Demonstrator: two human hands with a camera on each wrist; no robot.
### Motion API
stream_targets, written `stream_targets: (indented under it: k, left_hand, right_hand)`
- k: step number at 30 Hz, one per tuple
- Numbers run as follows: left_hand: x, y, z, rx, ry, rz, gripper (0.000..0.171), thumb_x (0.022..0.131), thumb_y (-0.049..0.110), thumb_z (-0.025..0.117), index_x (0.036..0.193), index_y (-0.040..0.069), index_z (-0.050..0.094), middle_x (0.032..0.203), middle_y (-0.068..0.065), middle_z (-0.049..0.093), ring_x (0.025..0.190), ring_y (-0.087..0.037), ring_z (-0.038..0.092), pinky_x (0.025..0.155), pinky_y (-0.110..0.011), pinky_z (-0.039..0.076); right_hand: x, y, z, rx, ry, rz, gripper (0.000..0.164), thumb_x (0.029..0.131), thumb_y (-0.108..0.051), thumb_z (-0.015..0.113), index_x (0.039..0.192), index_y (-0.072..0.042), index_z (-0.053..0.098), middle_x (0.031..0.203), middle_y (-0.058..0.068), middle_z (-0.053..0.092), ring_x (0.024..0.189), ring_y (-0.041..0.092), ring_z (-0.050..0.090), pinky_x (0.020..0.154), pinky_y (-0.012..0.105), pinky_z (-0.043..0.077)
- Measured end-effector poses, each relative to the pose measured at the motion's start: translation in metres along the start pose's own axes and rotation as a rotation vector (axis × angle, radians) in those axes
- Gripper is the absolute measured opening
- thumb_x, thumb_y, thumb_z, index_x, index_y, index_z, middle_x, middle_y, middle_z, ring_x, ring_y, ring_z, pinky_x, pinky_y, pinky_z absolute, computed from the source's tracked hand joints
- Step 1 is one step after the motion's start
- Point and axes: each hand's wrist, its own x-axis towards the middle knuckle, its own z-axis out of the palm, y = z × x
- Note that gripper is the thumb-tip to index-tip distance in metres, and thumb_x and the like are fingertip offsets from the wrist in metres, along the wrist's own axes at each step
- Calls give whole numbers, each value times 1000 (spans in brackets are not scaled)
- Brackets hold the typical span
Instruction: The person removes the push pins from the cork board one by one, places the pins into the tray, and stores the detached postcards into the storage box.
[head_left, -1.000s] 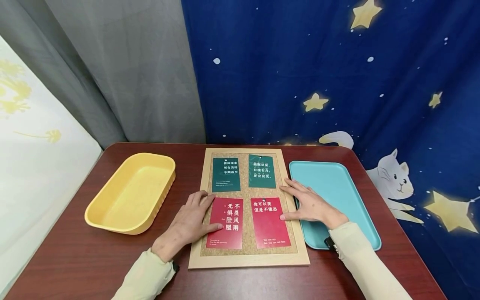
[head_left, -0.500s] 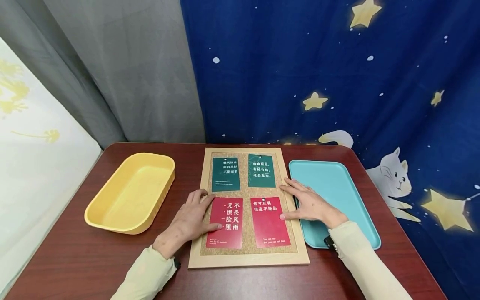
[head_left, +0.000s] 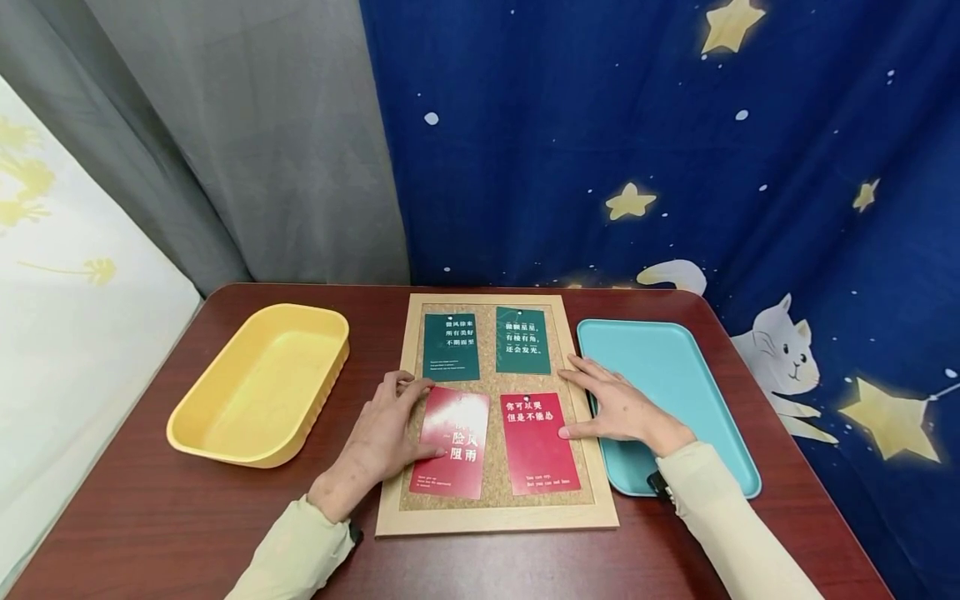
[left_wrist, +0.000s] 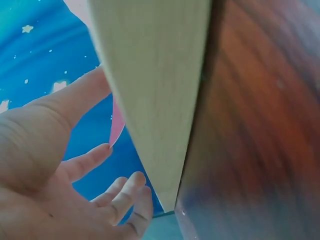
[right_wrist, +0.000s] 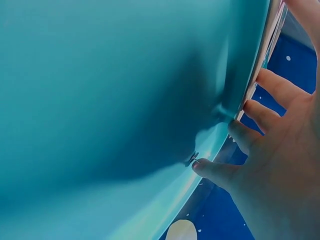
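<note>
A framed corkboard lies on the table, bearing two green cards, at upper left and the other at upper right, plus two red cards below. My left hand is at its left side, thumb over the lower-left red card and index finger at that card's upper-left corner. In the left wrist view this corner curls up at the index fingertip. Glare covers part of its text. My right hand rests along the right frame, thumb on the lower-right red card, fingers extended.
A yellow bin stands left of the board. On the right is a blue tray, its edge close against the frame. The right wrist view shows a small pin-like thing near the little fingertip. Curtains hang behind the table.
The lower-left red card has tilted, with its top part raised and now glaring. The left index finger has moved slightly up and right at its corner. The right hand stays put.
</note>
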Motion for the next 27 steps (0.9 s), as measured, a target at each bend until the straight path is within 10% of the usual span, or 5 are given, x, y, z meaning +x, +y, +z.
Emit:
stream_targets:
  k: [27]
  left_hand:
    - [1,0,0,-483,78,9,95,78,-1,88,156,19,37,112,-11,57,82,-17,59,73,-21,60]
  right_hand:
    - [-1,0,1,-16,12,43,103,72,-68,85,157,-25,47,174,3,27,160,39,24,115,87,7]
